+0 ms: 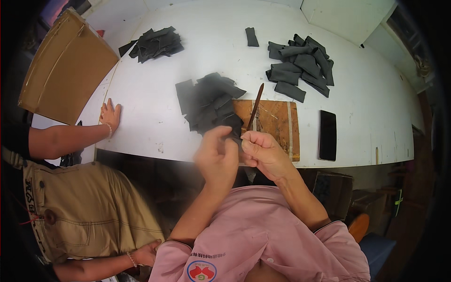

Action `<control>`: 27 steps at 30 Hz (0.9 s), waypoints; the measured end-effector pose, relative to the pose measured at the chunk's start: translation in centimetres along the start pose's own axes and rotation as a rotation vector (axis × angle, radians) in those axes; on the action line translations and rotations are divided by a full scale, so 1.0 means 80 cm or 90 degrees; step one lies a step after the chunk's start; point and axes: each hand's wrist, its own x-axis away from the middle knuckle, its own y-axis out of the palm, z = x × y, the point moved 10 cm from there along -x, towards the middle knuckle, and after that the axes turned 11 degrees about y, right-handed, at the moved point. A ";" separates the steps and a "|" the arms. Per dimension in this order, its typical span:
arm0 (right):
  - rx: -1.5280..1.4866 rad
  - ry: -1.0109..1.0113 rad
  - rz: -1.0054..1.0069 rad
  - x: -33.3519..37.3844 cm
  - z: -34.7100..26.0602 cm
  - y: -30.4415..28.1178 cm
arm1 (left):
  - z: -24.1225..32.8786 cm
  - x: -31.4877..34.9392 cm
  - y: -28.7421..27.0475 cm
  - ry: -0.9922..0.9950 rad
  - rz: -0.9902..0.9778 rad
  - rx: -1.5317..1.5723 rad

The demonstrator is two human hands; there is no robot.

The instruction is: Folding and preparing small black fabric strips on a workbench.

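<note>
My left hand [218, 157], slightly blurred, is closed with thumb and index finger at the edge of a small dark fabric piece [236, 135]. From the other side my right hand [265, 151] pinches the same piece; much of it is hidden by my fingers. Just beyond my hands lies a loose heap of flat black fabric pieces [209, 103]. A slim brown pointed stick [256, 105] slants up beside my right hand, over a worn wooden board [279, 122]. How its lower end is held I cannot tell.
Folded dark fabric strips [305, 66] are piled at the far right, a single strip [252, 37] left of them. Another black heap [157, 44] lies far left near a cardboard box [68, 66]. A black phone [327, 135] lies right. At left, another person's hand [110, 116] rests on the table.
</note>
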 end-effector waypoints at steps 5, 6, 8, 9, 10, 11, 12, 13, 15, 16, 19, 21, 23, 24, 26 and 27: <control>0.082 -0.019 0.075 0.003 -0.002 -0.014 | -0.022 0.011 0.009 -0.156 -0.031 0.147; 0.094 -0.028 0.091 0.004 -0.003 -0.020 | -0.028 0.013 0.011 -0.213 -0.028 0.213; 0.103 -0.035 0.098 0.006 -0.005 -0.023 | -0.039 0.013 0.011 -0.284 -0.085 0.194; 0.114 -0.043 0.103 0.007 -0.007 -0.024 | -0.046 0.018 0.020 -0.343 -0.084 0.302; 0.114 -0.041 0.102 0.007 -0.007 -0.022 | -0.049 0.024 0.026 -0.398 -0.078 0.410; 0.090 -0.042 0.098 0.007 -0.007 -0.020 | -0.049 0.025 0.023 -0.399 -0.076 0.409; 0.066 -0.043 0.094 0.007 -0.008 -0.019 | -0.046 0.030 0.033 -0.442 -0.082 0.524; 0.066 -0.040 0.094 0.007 -0.009 -0.018 | -0.042 0.034 0.042 -0.483 -0.087 0.640; 0.036 -0.009 0.090 0.007 -0.007 -0.017 | -0.029 0.043 0.056 -0.528 -0.133 0.827; 0.035 -0.006 0.088 0.010 -0.008 -0.014 | -0.007 0.046 0.066 -0.565 -0.183 1.014; 0.031 -0.052 0.009 0.014 -0.017 0.004 | 0.024 0.036 0.067 -0.531 -0.293 0.972; -0.057 -0.107 0.025 0.015 -0.027 -0.010 | -0.001 0.030 0.056 -0.423 -0.311 0.634; 0.062 -0.160 0.048 0.024 -0.044 -0.012 | -0.003 0.025 0.048 -0.354 -0.259 0.450; 0.180 -0.209 0.074 0.031 -0.058 -0.008 | -0.003 0.017 0.035 -0.286 -0.204 0.269; 0.286 -0.292 0.122 0.043 -0.080 0.005 | 0.006 0.017 0.030 -0.190 -0.164 0.215; 0.411 -0.369 0.176 0.054 -0.098 0.017 | 0.019 0.009 0.026 -0.108 -0.144 0.183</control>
